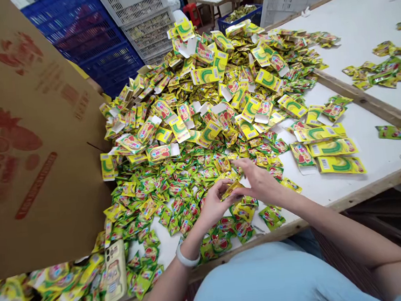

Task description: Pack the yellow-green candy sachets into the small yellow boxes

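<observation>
My left hand (216,203) is curled around a small yellow packet (232,190) over the near part of the pile. My right hand (261,182) is just right of it, thumb close to the packet and fingers apart; whether the thumb touches it I cannot tell. Below and left of the hands lie many small green sachets (182,203) with red fruit prints. A few yellow sachets (243,211) rest right under my hands. Behind them rises a heap of yellow-green small boxes (205,76), some with open flaps.
A large cardboard carton (74,189) stands at the left. A phone (115,272) lies by the near edge. Several flat yellow boxes (340,163) lie at right, near a wooden strip (368,103). Blue crates (81,36) and white crates (145,22) are stacked behind.
</observation>
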